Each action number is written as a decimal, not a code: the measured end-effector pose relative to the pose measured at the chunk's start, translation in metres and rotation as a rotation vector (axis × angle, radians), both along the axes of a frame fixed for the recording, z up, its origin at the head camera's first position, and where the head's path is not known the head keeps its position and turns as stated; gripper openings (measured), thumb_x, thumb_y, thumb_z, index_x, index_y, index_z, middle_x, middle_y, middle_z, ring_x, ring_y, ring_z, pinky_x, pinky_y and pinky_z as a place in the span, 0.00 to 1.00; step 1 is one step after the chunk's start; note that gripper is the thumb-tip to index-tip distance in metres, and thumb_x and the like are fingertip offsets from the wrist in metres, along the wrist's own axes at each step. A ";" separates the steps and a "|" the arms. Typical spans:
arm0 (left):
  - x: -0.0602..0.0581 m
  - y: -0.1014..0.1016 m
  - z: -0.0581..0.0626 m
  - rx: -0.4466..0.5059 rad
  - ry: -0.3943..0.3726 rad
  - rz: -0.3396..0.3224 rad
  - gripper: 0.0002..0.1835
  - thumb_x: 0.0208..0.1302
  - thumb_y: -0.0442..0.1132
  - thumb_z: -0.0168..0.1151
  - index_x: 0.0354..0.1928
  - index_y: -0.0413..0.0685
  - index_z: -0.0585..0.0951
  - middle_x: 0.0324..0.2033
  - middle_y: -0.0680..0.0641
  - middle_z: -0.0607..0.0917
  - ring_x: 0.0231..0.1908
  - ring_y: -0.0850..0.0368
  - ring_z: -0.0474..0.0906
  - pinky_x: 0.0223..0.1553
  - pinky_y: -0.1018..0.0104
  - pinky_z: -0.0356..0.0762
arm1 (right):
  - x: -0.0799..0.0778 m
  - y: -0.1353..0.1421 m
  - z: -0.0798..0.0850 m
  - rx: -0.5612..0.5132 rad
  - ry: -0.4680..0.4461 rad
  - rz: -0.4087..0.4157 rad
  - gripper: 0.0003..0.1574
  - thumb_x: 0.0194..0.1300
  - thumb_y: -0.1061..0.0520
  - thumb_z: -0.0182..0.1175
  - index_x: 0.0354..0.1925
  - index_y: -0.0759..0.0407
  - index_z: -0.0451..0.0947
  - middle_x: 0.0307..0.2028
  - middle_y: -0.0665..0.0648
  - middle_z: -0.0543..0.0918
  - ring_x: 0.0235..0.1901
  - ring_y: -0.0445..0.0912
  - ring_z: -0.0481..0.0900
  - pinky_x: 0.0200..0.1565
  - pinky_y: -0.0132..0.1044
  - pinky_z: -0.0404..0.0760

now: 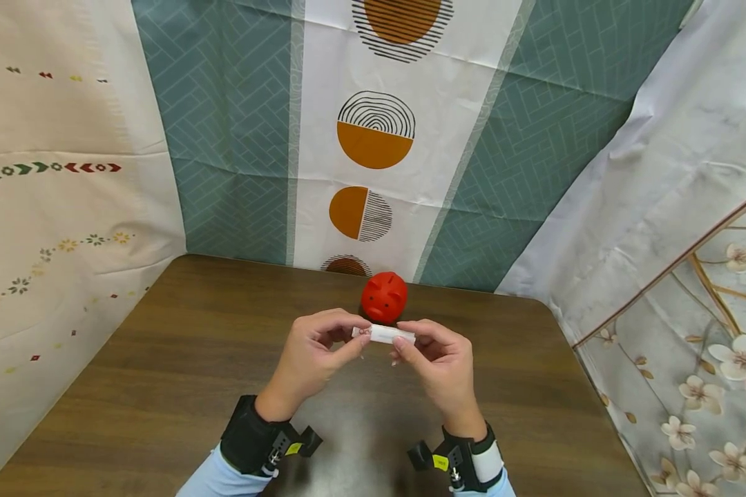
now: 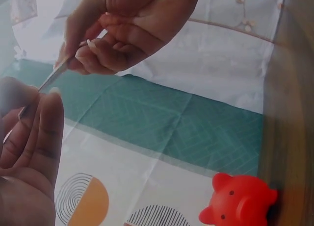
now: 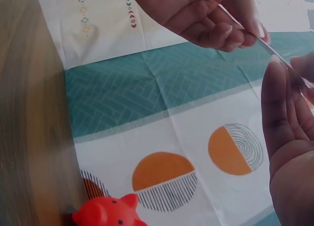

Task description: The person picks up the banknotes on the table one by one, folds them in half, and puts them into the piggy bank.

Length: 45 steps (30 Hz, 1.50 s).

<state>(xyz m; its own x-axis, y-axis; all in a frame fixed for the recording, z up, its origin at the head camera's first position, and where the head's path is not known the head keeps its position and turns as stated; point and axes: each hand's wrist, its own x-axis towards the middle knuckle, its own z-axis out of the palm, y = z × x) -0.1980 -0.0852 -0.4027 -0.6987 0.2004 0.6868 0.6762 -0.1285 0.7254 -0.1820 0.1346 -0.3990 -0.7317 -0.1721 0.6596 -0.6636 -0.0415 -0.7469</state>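
Between the two hands, above the table, is a flat, narrow white strip (image 1: 383, 334) with small reddish marks near its left end. The left hand (image 1: 313, 352) pinches that end between thumb and fingers, and the right hand (image 1: 441, 355) pinches the other end the same way. Both wrist views show the strip (image 2: 53, 78) nearly edge-on, as a thin line running from one hand to the other. Just beyond the strip, a red piggy bank (image 1: 384, 297) stands on the table, its snout toward the person and a slot on top.
The brown wooden table (image 1: 224, 331) reaches back to a hanging cloth (image 1: 236, 138) in green and white with orange circles. Other patterned cloths hang at the left (image 1: 68, 228) and right (image 1: 671, 276). Each wrist wears a black strap with a small device.
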 end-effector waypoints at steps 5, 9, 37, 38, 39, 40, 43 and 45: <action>-0.005 -0.003 0.001 -0.029 -0.022 -0.013 0.11 0.60 0.25 0.71 0.44 0.40 0.88 0.34 0.42 0.88 0.28 0.55 0.83 0.33 0.64 0.87 | -0.002 0.004 0.002 0.038 -0.057 -0.041 0.15 0.62 0.75 0.65 0.49 0.78 0.81 0.34 0.56 0.88 0.26 0.46 0.87 0.32 0.41 0.89; -0.008 -0.005 -0.001 -0.067 -0.042 -0.027 0.10 0.63 0.29 0.70 0.46 0.41 0.87 0.36 0.44 0.88 0.28 0.53 0.84 0.34 0.64 0.87 | -0.004 0.006 0.004 0.086 -0.093 -0.072 0.16 0.62 0.73 0.67 0.49 0.74 0.82 0.32 0.63 0.87 0.26 0.47 0.87 0.32 0.42 0.89; -0.207 0.037 -0.059 -0.855 -0.202 -0.030 0.48 0.60 0.40 0.76 0.78 0.44 0.61 0.79 0.41 0.59 0.78 0.40 0.55 0.77 0.44 0.57 | -0.160 0.041 0.093 0.850 -0.161 -0.302 0.06 0.63 0.62 0.65 0.35 0.60 0.88 0.27 0.57 0.89 0.22 0.48 0.85 0.27 0.35 0.84; -0.209 0.038 -0.058 -0.867 -0.214 -0.053 0.48 0.59 0.38 0.76 0.78 0.45 0.61 0.78 0.41 0.61 0.77 0.40 0.57 0.77 0.44 0.58 | -0.163 0.041 0.094 0.890 -0.151 -0.297 0.05 0.63 0.62 0.64 0.34 0.59 0.88 0.26 0.55 0.89 0.22 0.46 0.84 0.27 0.35 0.84; -0.209 0.039 -0.058 -0.875 -0.225 -0.070 0.48 0.59 0.37 0.76 0.78 0.46 0.61 0.78 0.41 0.63 0.76 0.40 0.59 0.76 0.44 0.60 | -0.166 0.041 0.094 0.929 -0.142 -0.289 0.05 0.63 0.62 0.64 0.33 0.58 0.88 0.26 0.54 0.88 0.22 0.45 0.83 0.27 0.35 0.83; -0.210 0.040 -0.058 -0.882 -0.236 -0.082 0.48 0.58 0.36 0.76 0.78 0.48 0.62 0.77 0.41 0.64 0.75 0.40 0.61 0.75 0.43 0.62 | -0.169 0.041 0.094 0.970 -0.130 -0.280 0.05 0.63 0.62 0.64 0.33 0.57 0.87 0.26 0.53 0.88 0.22 0.44 0.82 0.28 0.35 0.83; -0.209 0.041 -0.059 -0.895 -0.266 -0.082 0.46 0.57 0.37 0.77 0.77 0.52 0.64 0.74 0.42 0.68 0.71 0.40 0.66 0.72 0.42 0.67 | -0.176 0.040 0.094 1.074 -0.092 -0.268 0.07 0.62 0.61 0.62 0.31 0.53 0.87 0.24 0.50 0.86 0.24 0.43 0.80 0.29 0.36 0.81; -0.209 0.043 -0.062 -0.889 -0.279 -0.058 0.46 0.57 0.38 0.78 0.76 0.53 0.66 0.74 0.43 0.69 0.71 0.41 0.67 0.71 0.42 0.67 | -0.179 0.039 0.094 1.095 -0.098 -0.263 0.08 0.62 0.61 0.62 0.31 0.53 0.86 0.23 0.49 0.86 0.24 0.43 0.80 0.30 0.36 0.81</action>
